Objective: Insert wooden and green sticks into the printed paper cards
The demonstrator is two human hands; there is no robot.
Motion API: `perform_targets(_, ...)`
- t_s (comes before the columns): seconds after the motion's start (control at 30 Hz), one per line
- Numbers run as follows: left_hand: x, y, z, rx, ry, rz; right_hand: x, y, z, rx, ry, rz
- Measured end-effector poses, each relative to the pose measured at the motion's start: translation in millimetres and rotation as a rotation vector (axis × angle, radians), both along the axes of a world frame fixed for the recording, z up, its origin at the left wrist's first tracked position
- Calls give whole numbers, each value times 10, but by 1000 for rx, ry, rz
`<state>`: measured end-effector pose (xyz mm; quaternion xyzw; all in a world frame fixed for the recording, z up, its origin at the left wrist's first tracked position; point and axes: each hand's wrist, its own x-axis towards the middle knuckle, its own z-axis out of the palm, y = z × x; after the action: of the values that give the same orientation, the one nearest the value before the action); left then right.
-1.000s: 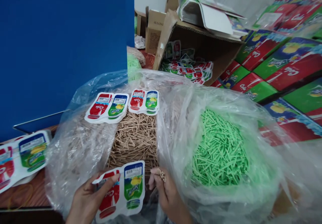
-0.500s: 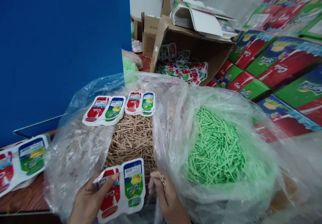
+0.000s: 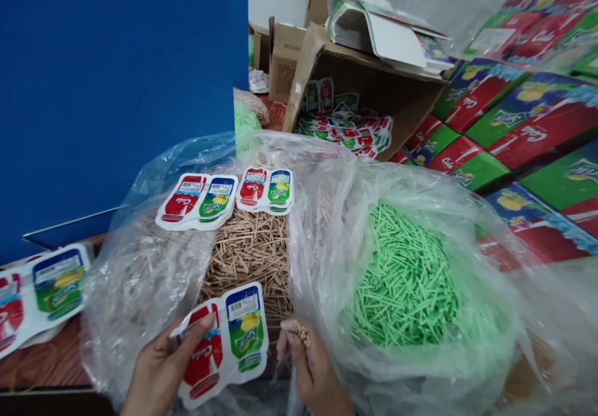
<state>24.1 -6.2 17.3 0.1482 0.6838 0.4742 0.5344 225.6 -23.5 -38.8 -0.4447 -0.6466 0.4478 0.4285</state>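
Observation:
My left hand [image 3: 161, 369] grips a flat white pouch [image 3: 224, 341] shaped like two bottles, one red, one green and blue. My right hand [image 3: 311, 366] is closed round a small bundle of brown sticks [image 3: 299, 330], their tips showing above the fingers. Both hands hover at the near edge of a clear plastic bag of brown sticks [image 3: 250, 251]. Two small stacks of the same pouches [image 3: 199, 201] [image 3: 266, 190] lie on top of those sticks. To the right stands a second clear bag full of green sticks [image 3: 406, 279].
A blue panel [image 3: 116, 80] fills the left. More pouches [image 3: 44, 291] lie on the wooden table at far left. Behind, an open cardboard box [image 3: 374, 92] holds many pouches. Red and green printed cartons [image 3: 527, 123] stack up on the right.
My left hand has tilted the pouch a little and raised it slightly. The right hand keeps its bundle in about the same place. The view shifted slightly.

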Motion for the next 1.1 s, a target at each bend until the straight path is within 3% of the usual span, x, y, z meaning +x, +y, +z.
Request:
perform_targets(0.4,-63,23,-66,5,-2,31,-11,-4,-101,-57,25,29)
perform_targets(0.63,-131,23,-105,-19,-36,22,-132,90,15,-349,224,-26)
perform_targets(0.73,-141,24,-115,-16,-72,29,-189,168,112,-408,195,-52)
perform_targets(0.9,-148,27,-62,-9,-97,23,-207,223,121,-363,15,-73)
perform_targets(1.1,-222,6,-51,-34,-148,-49,-85,259,20,-150,-257,-85)
